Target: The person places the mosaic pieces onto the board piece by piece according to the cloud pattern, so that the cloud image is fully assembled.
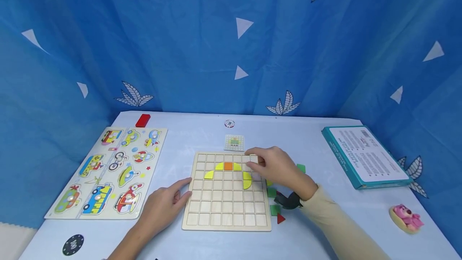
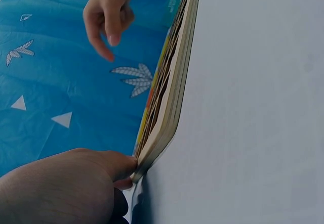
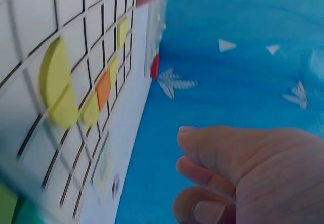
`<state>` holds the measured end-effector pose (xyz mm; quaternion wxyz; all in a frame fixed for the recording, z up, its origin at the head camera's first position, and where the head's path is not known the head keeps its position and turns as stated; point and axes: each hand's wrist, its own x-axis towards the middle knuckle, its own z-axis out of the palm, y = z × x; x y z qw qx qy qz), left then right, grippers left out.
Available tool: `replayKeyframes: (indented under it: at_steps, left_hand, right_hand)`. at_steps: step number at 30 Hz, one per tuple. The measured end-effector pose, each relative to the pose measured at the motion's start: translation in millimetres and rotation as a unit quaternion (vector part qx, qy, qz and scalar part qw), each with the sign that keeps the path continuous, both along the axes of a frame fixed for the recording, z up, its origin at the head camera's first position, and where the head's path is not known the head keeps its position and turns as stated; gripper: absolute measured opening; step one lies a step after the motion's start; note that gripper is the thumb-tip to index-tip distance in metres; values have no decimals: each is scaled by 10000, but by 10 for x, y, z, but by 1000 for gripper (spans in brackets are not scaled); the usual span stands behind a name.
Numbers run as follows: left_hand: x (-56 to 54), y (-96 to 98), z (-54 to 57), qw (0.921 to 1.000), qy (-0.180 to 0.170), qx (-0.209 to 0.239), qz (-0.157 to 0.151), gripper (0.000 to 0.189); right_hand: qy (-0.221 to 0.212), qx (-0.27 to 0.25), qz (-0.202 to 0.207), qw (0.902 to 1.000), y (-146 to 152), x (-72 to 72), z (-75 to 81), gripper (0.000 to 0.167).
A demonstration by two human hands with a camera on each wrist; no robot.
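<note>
A wooden grid board (image 1: 207, 218) lies in front of me, with an orange square (image 1: 228, 166) and several yellow quarter-round tiles (image 1: 247, 184) in its upper cells. At its left edge, my left hand (image 1: 162, 208) touches the wood with extended thumb and index fingertips. My right hand (image 1: 274, 167) hovers over the board's upper right corner. In the right wrist view its fingers (image 3: 202, 145) are loosely bent, and no tile shows between them. A small pattern card (image 1: 234, 142) lies just beyond the board.
Green squares (image 1: 275, 210) and a red triangle (image 1: 281, 218) lie right of the board, partly under my right arm. A vehicle puzzle (image 1: 144, 175) is at left, a teal box (image 1: 368, 155) and pink figurine (image 1: 407, 216) at right. Poker chips (image 1: 73, 245) and a red block (image 1: 142, 120) lie around.
</note>
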<state>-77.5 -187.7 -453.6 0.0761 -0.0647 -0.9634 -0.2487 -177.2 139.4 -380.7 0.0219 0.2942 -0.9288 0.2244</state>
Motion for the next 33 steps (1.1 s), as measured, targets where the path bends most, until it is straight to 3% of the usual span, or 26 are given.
replayKeyframes:
  at_steps: [5, 13, 21, 33]
  left_hand:
    - [0, -2, 1, 10000, -2, 8, 12, 37]
    - [13, -8, -15, 9999, -118, 38, 46, 37]
    - [6, -3, 7, 10000, -61, 28, 5, 37]
    - [2, -2, 2, 10000, -45, 2, 29, 37]
  right_hand:
    - [-48, -101, -338, 9994, 384, 55, -44, 31]
    - [-850, 336, -490, 9946, 662, 141, -201, 16]
    - [-698, 721, -952, 9904, 602, 161, -265, 19]
    - [-312, 1227, -1008, 9868, 478, 218, -326, 28]
